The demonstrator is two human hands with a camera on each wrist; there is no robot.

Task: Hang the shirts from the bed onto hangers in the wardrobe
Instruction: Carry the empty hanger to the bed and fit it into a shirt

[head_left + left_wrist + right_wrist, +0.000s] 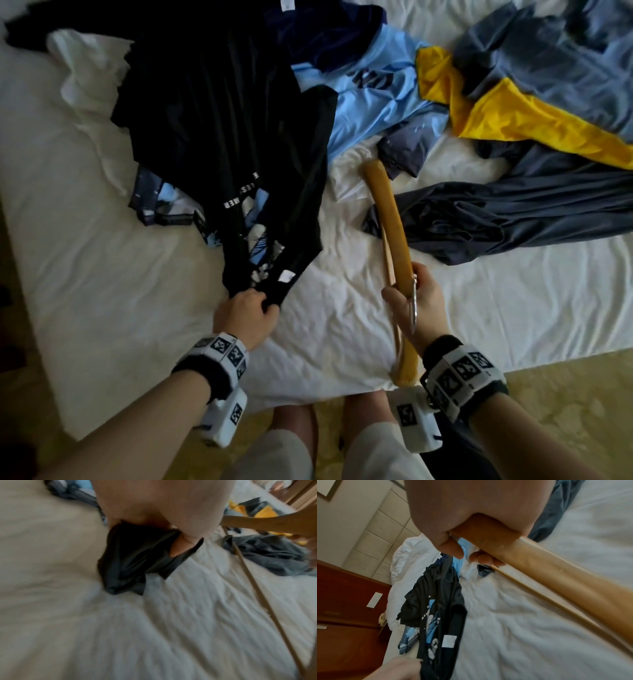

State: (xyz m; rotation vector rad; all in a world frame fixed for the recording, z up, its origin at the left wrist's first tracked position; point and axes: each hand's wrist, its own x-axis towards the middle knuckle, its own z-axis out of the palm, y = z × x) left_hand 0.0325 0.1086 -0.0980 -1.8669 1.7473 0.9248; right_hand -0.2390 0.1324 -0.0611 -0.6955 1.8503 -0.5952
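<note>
One black printed T-shirt (pixel 219 137), soft, limp, probably light: lies on white-sheeted bed (pixel 68 222), its edge bunched in curled left hand (pixel 245 317). Right of it, right hand (pixel 416 305) grips stiff wooden hanger (pixel 387 219); best fed through the neck opening.

Dim, soft light w/ dark corner vignetting in head view, wide-angle bending at edges, left wrist view motion-blurred, hanger (pixel 547 577) close-up out of focus.

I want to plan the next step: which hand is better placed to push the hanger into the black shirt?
The right hand: it already grips the wooden hanger near its hook. The left hand holds the black shirt bunched at one end, so it probably should open the shirt.
</note>
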